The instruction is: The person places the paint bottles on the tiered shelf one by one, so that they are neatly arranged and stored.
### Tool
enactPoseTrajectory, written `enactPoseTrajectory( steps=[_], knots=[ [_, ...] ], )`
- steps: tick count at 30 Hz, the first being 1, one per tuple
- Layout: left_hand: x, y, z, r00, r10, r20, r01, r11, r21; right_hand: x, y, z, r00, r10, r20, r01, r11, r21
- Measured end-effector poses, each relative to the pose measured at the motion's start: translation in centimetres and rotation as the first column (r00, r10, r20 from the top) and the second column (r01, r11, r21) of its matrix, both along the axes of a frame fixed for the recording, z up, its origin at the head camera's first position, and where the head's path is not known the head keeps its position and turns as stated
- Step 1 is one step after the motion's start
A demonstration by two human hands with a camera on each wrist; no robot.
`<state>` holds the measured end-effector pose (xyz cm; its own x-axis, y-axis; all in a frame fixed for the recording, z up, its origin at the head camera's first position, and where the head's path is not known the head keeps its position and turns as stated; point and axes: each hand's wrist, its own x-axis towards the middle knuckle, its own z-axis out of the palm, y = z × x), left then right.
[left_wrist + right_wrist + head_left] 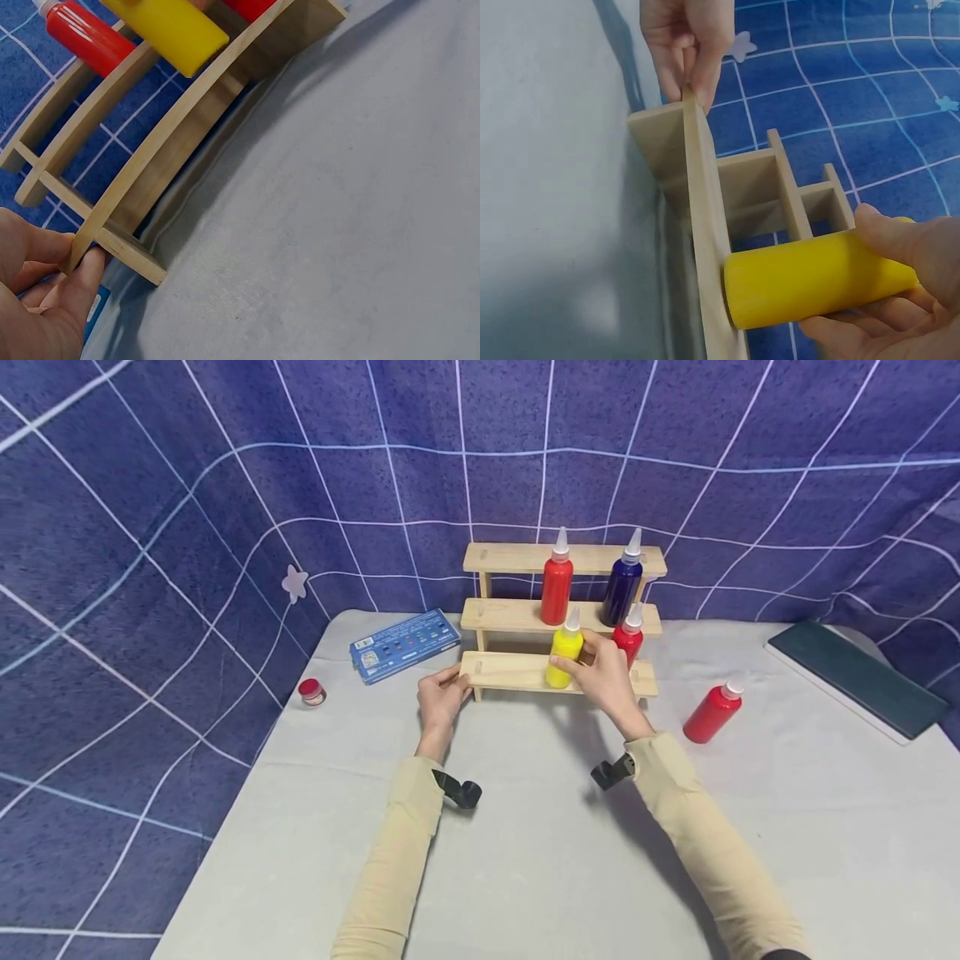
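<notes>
A three-tier wooden display rack [510, 668] stands at the back of the table. My left hand [441, 697] pinches the left end of its lowest board, seen closely in the left wrist view [45, 292]. In my right hand [606, 681] is a yellow squeeze bottle [566, 652] with a white pointed cap, gripped between thumb and fingers. The base of this bottle [810, 281] is at the lowest board; whether it bears weight there I cannot tell. Just behind the right hand is a red bottle [628, 642], partly hidden. On the middle tier stand another red bottle [557, 589] and a dark blue bottle [622, 592].
Right of the rack, a red bottle [712, 714] with a white cap is on the table [525, 860]. A dark green book-like object [855, 677] lies farther right. To the left are a flat blue box [405, 645] and a small red-lidded jar [311, 692]. Blue curtain hangs behind.
</notes>
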<state>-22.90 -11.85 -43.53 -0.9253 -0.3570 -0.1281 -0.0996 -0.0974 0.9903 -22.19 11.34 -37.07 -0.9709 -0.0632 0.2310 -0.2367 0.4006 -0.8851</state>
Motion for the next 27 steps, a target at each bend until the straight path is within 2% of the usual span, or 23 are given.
enactPoseTrajectory(
  steps=[7, 15, 18, 22, 27],
  knots=[
    [-0.1, 0.1, -0.1, 1.000, 0.007, 0.003, -0.007, 1.000, -0.024, -0.5, -0.2, -0.2, 1.000, 0.002, -0.010, -0.002, 1.000, 0.007],
    [-0.2, 0.1, -0.2, 1.000, -0.001, 0.006, 0.001, 1.000, -0.012, -0.6, -0.4, 0.0, 1.000, 0.029, 0.003, -0.029, 0.999, 0.022],
    [-0.1, 0.0, -0.2, 1.000, 0.001, 0.011, -0.001, 1.000, -0.007, -0.5, -0.2, 0.2, 0.999, 0.034, 0.007, -0.034, 0.997, 0.064],
    [0.0, 0.0, -0.2, 1.000, -0.001, 0.020, 0.001, 1.000, -0.001, 0.0, 0.5, 1.0, 0.997, 0.072, 0.018, -0.073, 0.994, 0.084],
    [-0.1, 0.1, -0.3, 1.000, -0.006, 0.019, 0.006, 1.000, 0.010, 1.5, 1.9, 2.6, 0.993, 0.118, 0.017, -0.119, 0.992, 0.042]
  ],
)
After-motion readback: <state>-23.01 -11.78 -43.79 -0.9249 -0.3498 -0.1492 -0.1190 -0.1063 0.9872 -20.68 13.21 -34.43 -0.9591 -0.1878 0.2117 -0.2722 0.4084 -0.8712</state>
